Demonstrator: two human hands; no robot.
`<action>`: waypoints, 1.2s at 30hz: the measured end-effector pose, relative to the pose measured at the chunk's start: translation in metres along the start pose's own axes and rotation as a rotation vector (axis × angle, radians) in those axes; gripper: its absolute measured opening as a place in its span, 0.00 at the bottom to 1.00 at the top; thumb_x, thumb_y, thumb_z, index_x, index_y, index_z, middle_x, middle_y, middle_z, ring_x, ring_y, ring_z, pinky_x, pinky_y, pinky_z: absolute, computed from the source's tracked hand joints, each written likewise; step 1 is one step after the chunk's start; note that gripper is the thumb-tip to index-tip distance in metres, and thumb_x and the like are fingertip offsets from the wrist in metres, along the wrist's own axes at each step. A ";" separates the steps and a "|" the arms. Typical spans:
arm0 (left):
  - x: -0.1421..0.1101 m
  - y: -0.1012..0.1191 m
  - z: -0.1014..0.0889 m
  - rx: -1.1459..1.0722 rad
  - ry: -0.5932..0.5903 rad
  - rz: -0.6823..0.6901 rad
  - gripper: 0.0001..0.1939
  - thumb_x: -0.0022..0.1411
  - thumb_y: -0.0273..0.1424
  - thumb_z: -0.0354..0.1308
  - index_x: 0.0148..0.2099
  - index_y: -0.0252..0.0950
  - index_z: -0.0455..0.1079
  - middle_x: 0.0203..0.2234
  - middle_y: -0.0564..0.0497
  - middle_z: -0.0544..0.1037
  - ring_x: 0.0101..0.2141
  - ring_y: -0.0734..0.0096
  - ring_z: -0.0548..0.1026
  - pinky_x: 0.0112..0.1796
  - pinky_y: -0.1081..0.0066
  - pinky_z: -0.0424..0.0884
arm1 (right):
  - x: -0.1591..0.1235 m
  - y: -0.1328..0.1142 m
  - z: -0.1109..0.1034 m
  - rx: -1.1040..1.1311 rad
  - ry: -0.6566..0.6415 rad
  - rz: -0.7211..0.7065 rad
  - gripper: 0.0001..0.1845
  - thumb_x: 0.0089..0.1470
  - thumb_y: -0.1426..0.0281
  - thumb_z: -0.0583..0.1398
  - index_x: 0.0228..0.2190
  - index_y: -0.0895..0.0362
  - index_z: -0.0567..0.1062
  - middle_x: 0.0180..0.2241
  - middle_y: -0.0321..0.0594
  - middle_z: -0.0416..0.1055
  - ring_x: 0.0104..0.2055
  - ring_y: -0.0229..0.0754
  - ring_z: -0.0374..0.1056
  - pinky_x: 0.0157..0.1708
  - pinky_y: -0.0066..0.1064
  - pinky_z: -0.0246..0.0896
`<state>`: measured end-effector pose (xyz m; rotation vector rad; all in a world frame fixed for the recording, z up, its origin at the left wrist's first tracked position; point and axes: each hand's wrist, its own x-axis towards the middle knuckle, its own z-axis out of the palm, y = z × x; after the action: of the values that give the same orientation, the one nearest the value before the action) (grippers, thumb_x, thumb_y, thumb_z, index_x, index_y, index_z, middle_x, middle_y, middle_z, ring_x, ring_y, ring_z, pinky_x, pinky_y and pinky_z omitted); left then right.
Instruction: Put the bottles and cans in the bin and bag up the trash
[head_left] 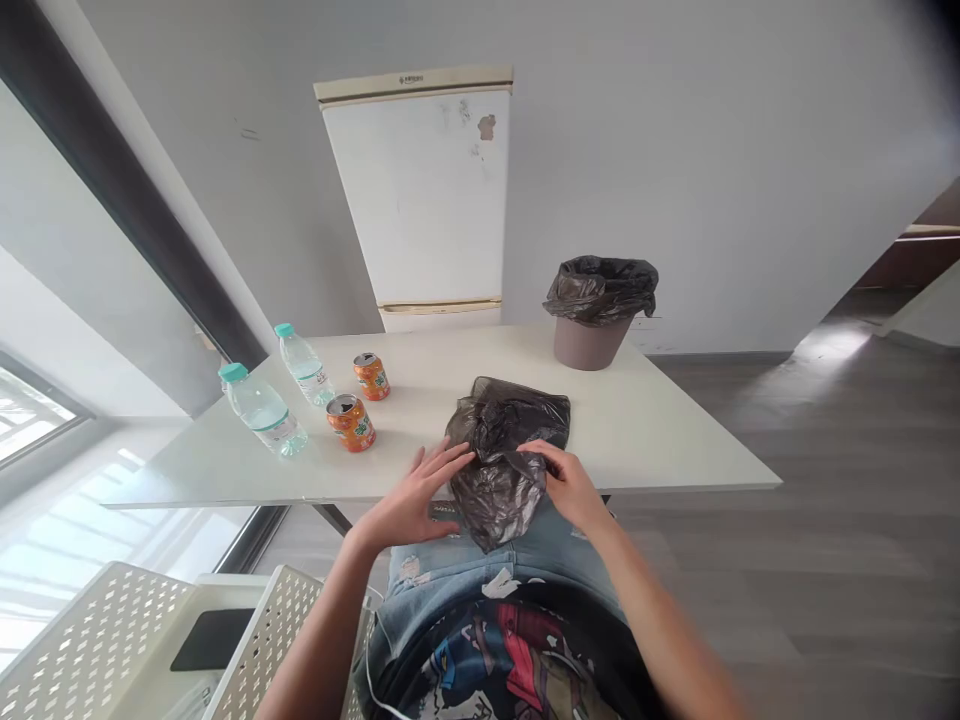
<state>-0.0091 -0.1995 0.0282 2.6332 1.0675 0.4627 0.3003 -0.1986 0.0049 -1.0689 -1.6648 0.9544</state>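
Note:
A crumpled black plastic bag (504, 490) lies at the front of the white table, its lower part hanging over the edge toward my lap. My left hand (414, 500) rests against the bag's left side, fingers spread and thumb apart. On the other side, my right hand (570, 482) pinches the bag's right edge between thumb and fingers. Left of the bag stand two orange drink cans, a nearer can (351, 424) and a farther can (372, 377), both with opened tops.
Two clear bottles with teal caps, a nearer bottle (264, 412) and a farther bottle (304, 366), stand at the table's left. A brownish bin (589, 343) lined with a black bag is at the back right. White perforated baskets (97, 620) sit lower left; a fridge (427, 200) stands behind.

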 end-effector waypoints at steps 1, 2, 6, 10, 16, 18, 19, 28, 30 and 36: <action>0.007 0.004 0.005 -0.008 0.019 -0.006 0.49 0.60 0.34 0.69 0.77 0.46 0.51 0.74 0.42 0.58 0.75 0.46 0.50 0.71 0.38 0.46 | 0.002 -0.001 0.001 0.066 0.032 0.042 0.17 0.66 0.56 0.59 0.42 0.55 0.82 0.44 0.44 0.80 0.48 0.50 0.74 0.48 0.36 0.69; 0.016 0.007 0.010 -0.018 0.055 -0.009 0.45 0.59 0.37 0.71 0.75 0.45 0.57 0.72 0.41 0.61 0.74 0.46 0.53 0.71 0.38 0.46 | 0.005 -0.001 0.002 0.129 0.065 0.079 0.18 0.64 0.54 0.61 0.41 0.55 0.81 0.42 0.43 0.80 0.46 0.49 0.74 0.45 0.34 0.68; 0.049 0.009 0.023 -0.157 0.234 -0.058 0.11 0.69 0.39 0.62 0.45 0.39 0.78 0.48 0.44 0.83 0.53 0.55 0.79 0.61 0.54 0.67 | 0.019 0.000 0.004 0.279 0.233 0.184 0.19 0.56 0.54 0.67 0.41 0.55 0.79 0.38 0.40 0.79 0.39 0.45 0.72 0.38 0.31 0.65; 0.081 -0.002 0.026 -0.364 0.392 -0.309 0.21 0.74 0.40 0.50 0.32 0.35 0.74 0.25 0.51 0.77 0.32 0.66 0.76 0.37 0.69 0.70 | 0.036 0.009 -0.001 0.199 0.320 0.243 0.17 0.55 0.59 0.64 0.43 0.54 0.78 0.36 0.39 0.79 0.36 0.44 0.72 0.38 0.33 0.64; 0.101 -0.009 0.022 -0.617 0.673 -0.546 0.20 0.72 0.48 0.52 0.44 0.37 0.75 0.23 0.54 0.72 0.27 0.69 0.71 0.31 0.72 0.64 | 0.055 0.021 -0.003 -0.188 0.392 0.274 0.15 0.54 0.63 0.59 0.43 0.54 0.75 0.37 0.43 0.79 0.36 0.49 0.74 0.38 0.37 0.65; 0.096 -0.004 0.020 -0.737 0.823 -0.493 0.24 0.74 0.52 0.47 0.50 0.38 0.72 0.27 0.52 0.74 0.31 0.68 0.74 0.35 0.72 0.67 | 0.055 0.022 -0.003 -0.195 0.428 0.256 0.15 0.54 0.64 0.59 0.44 0.53 0.74 0.39 0.44 0.80 0.37 0.49 0.74 0.38 0.37 0.66; 0.093 -0.001 0.019 -0.771 0.850 -0.458 0.25 0.75 0.53 0.45 0.52 0.39 0.71 0.30 0.51 0.75 0.34 0.68 0.75 0.37 0.72 0.69 | 0.054 0.023 -0.002 -0.184 0.451 0.251 0.15 0.54 0.64 0.58 0.44 0.53 0.74 0.39 0.44 0.80 0.37 0.50 0.75 0.38 0.37 0.66; 0.098 -0.005 0.030 -0.594 0.491 -0.488 0.15 0.67 0.39 0.59 0.53 0.41 0.65 0.20 0.61 0.67 0.20 0.74 0.64 0.28 0.74 0.59 | 0.056 0.036 -0.021 -0.166 0.500 0.366 0.24 0.56 0.61 0.60 0.54 0.52 0.65 0.41 0.46 0.79 0.41 0.52 0.76 0.39 0.37 0.67; 0.098 -0.005 0.032 -0.494 0.507 -0.557 0.12 0.68 0.35 0.57 0.52 0.40 0.65 0.21 0.59 0.71 0.22 0.70 0.68 0.30 0.71 0.63 | 0.059 0.036 -0.025 -0.233 0.480 0.397 0.25 0.56 0.60 0.60 0.54 0.52 0.65 0.42 0.47 0.78 0.41 0.52 0.76 0.38 0.37 0.67; 0.089 0.022 0.022 0.012 0.659 -0.224 0.10 0.74 0.33 0.51 0.53 0.40 0.71 0.49 0.43 0.79 0.52 0.57 0.75 0.55 0.57 0.69 | 0.048 0.016 -0.018 -0.488 0.648 0.042 0.21 0.62 0.59 0.58 0.52 0.56 0.67 0.41 0.47 0.73 0.41 0.50 0.72 0.42 0.40 0.68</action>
<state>0.0736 -0.1539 0.0331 2.3664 1.5183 1.3251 0.3115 -0.1465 0.0089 -1.5387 -1.3412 0.1628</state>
